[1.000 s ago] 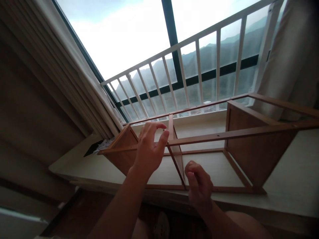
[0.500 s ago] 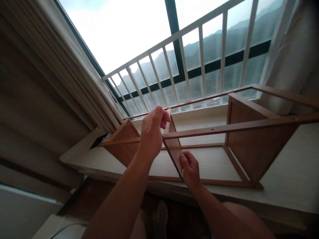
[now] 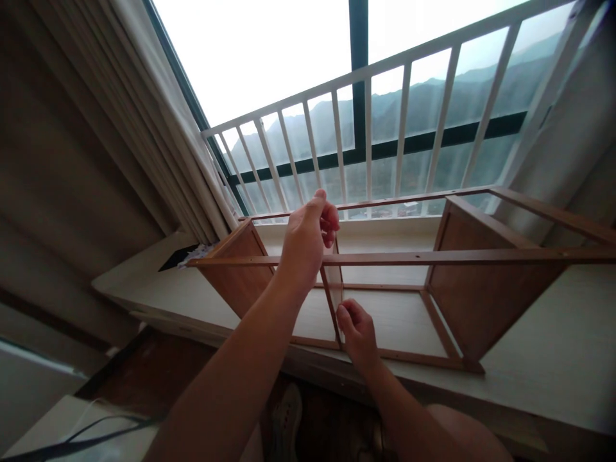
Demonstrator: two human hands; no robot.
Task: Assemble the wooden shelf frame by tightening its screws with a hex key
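Note:
A brown wooden shelf frame (image 3: 414, 258) lies on its side on the pale ledge, with panels set across it. My left hand (image 3: 308, 240) is closed over the top of the middle panel, its thumb pointing up and fingers curled; anything inside the fingers is hidden. Lower down, my right hand (image 3: 359, 330) is closed in a pinch against the right face of the middle panel (image 3: 333, 289), close to its front edge. What the right fingertips hold, if anything, cannot be made out. Farther right stands a wider end panel (image 3: 491, 289), and another end panel (image 3: 235, 266) is at the left.
Behind the frame a white railing (image 3: 370, 141) runs along the window. Beige curtains (image 3: 158, 128) hang at the left. A dark flat item (image 3: 177, 256) and crumpled plastic lie on the ledge (image 3: 129, 273) beside the frame. A dark strap (image 3: 96, 436) crosses a pale surface at lower left.
The view has tilted and shifted. My left hand's fingers look slightly looser and the hand sits a bit higher against the panel. My right hand stays by the same panel.

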